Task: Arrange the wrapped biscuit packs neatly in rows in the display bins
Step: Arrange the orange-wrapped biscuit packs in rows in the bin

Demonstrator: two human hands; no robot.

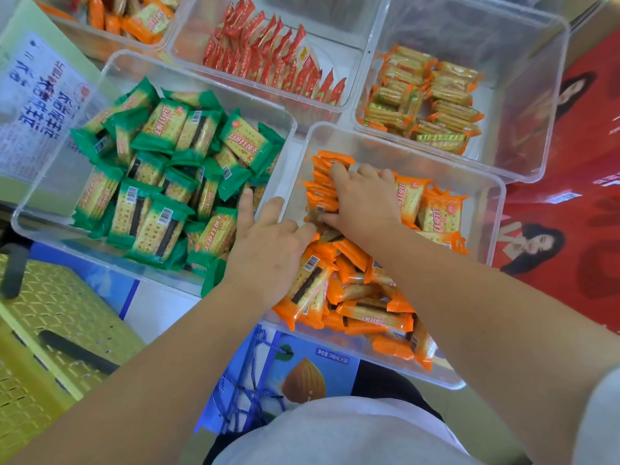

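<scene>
Your right hand [362,199] lies over a short row of orange packs [322,193] standing on edge in the clear bin [402,159]. Its fingers curl over the row's far end and its thumb presses the near end, holding the row together. The row runs straight away from you. Your left hand [271,239] is relaxed and holds nothing, and its fingertips touch the packs just under your right thumb. The loose orange packs [355,297] lie behind both hands, toward you, beneath your wrists, lying every which way. Your free left hand looks better placed to feed the next one.
</scene>
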